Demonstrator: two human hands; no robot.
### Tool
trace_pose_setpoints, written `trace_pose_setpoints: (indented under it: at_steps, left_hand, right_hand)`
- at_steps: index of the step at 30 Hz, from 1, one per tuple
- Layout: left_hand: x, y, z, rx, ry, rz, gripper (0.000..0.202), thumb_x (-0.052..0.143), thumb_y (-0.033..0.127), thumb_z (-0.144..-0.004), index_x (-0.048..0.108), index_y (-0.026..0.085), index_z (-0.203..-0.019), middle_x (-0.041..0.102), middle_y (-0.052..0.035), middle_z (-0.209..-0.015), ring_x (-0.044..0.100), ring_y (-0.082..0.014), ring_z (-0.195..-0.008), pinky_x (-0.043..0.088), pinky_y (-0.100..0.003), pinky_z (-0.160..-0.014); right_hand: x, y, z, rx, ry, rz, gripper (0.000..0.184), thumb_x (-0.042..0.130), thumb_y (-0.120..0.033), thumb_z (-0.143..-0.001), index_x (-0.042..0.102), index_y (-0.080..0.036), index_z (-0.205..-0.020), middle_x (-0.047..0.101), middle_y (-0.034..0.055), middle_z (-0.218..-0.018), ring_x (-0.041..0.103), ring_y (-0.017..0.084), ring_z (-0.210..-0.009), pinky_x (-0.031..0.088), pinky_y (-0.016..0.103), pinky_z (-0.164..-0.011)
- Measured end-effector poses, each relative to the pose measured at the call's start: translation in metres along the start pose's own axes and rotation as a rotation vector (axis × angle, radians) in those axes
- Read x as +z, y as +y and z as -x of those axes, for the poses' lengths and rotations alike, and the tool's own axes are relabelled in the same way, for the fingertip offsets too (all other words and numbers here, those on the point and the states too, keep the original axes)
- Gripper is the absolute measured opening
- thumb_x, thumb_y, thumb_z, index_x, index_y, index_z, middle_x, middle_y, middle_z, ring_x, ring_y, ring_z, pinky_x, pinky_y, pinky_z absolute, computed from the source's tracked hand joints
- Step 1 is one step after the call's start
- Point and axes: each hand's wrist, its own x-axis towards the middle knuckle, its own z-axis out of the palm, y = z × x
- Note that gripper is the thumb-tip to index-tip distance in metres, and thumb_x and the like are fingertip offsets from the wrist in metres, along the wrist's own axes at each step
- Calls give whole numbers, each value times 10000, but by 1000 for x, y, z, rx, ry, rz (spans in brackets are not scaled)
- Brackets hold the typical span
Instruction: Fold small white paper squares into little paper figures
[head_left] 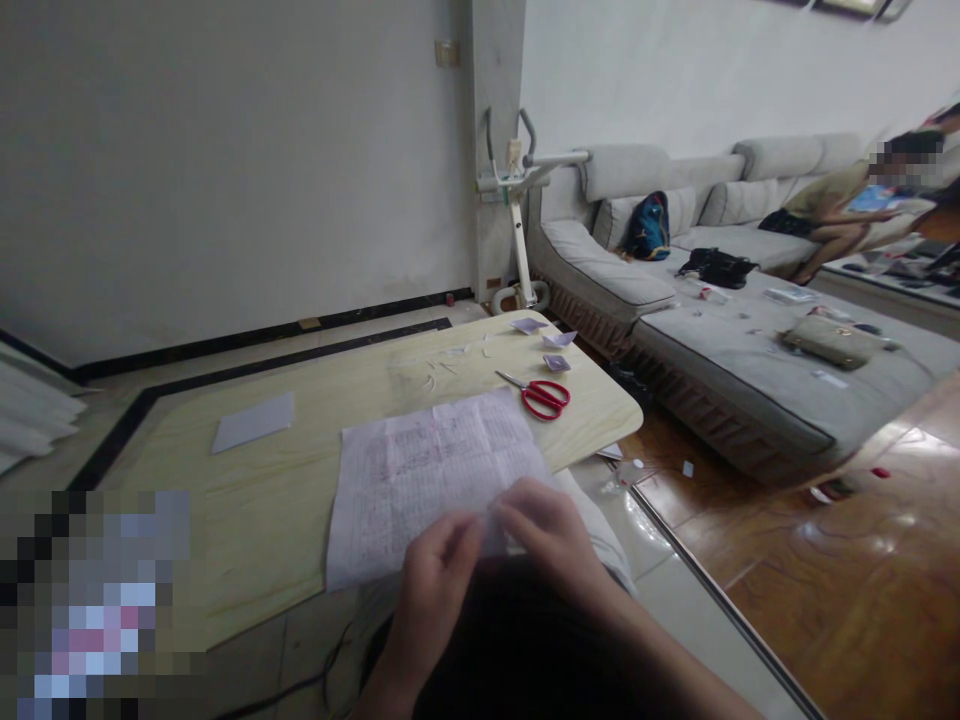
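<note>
A large creased sheet of paper [427, 475] with faint pink writing lies on the pale wooden table [300, 500], its near edge lifted. Both hands pinch that near edge close together: my left hand [435, 575] with fingers curled on it, my right hand [551, 530] with fingers folded over it. Red-handled scissors [541, 396] lie beyond the sheet to the right, apart from both hands.
A small blank sheet [253, 421] lies at the table's left. Small folded paper pieces [556, 350] sit at the far right corner. A grey sofa [750, 350] with bags stands right, where a person [847, 205] sits. An exercise machine [517, 200] stands by the wall.
</note>
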Motion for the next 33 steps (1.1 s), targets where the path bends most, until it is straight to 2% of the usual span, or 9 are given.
trace_pose_setpoints:
  at_steps: [5,9,17,22,25,29,33]
  left_hand:
    - [1,1,0,-53,-10,53,267,629,411,-852,761,180,-865,771,-39,-757,738,-223,-713,614,-289,-628]
    - [2,2,0,-75,1,103,257,670,421,-814,753,177,-816,763,-35,-720,742,-228,-695,619,-289,-597]
    - [3,-2,1,-90,-19,105,281,643,418,-853,749,164,-907,775,-44,-768,740,-216,-695,627,-305,-641]
    - [0,-3,0,-15,3,-11,285,587,398,-878,705,179,-739,720,-10,-676,712,-203,-678,588,-250,-595]
    - [-1,-3,-1,-11,-41,-28,299,570,403,-884,723,180,-756,720,-9,-670,710,-204,-653,578,-247,-570]
    - [-1,-1,-1,-54,-67,9,277,593,401,-877,742,177,-811,750,-23,-698,732,-214,-666,592,-262,-584]
    - [-1,0,-1,-74,-71,53,260,608,383,-869,745,167,-824,769,-39,-726,744,-217,-661,605,-274,-592]
  right_hand:
    - [1,1,-1,-8,-34,11,209,625,-282,-852,629,-177,-671,562,-18,-646,511,140,-631,410,257,-600]
    - [1,-2,-1,-23,-40,18,268,598,-310,-884,612,-178,-652,543,-23,-630,499,138,-626,405,256,-593]
    - [1,-2,-2,-14,-38,29,214,637,-262,-849,651,-177,-653,556,-31,-616,502,133,-610,403,248,-585]
    - [0,-2,-2,-8,-39,5,227,618,-303,-879,673,-172,-702,583,-14,-654,523,145,-647,409,255,-615]
    - [0,-3,-2,0,-50,-12,239,600,-314,-888,672,-166,-714,573,-10,-659,514,147,-650,403,256,-607]
    - [0,-2,-4,25,-47,-4,263,600,-321,-883,627,-172,-668,521,-22,-636,475,137,-625,379,255,-584]
    - [0,1,-6,79,-71,61,288,654,-297,-820,532,-183,-586,445,-45,-585,437,128,-599,337,250,-557]
